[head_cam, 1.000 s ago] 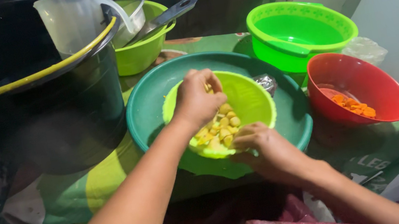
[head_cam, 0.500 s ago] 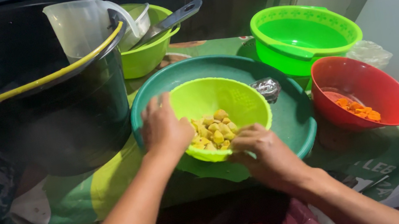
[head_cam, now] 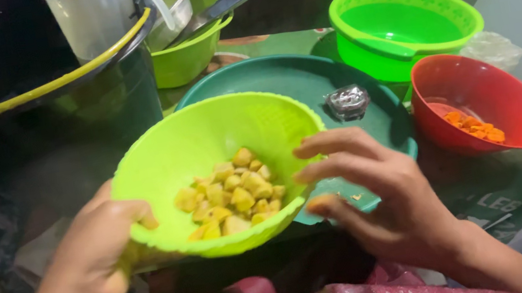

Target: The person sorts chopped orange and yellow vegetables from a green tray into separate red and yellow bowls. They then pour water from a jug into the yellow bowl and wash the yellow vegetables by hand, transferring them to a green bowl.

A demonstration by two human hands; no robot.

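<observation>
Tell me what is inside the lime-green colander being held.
The lime-green colander, gripped by the left hand, holds yellow diced chunks piled at its low front side. The near rim hides the bottom of the pile.

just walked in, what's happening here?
A person's left hand grips the rim of a lime-green strainer bowl holding yellow food chunks, raised and tilted over a large teal basin. The right hand is open at the bowl's other edge. A red bowl of orange pieces sits beside the basin.
</observation>
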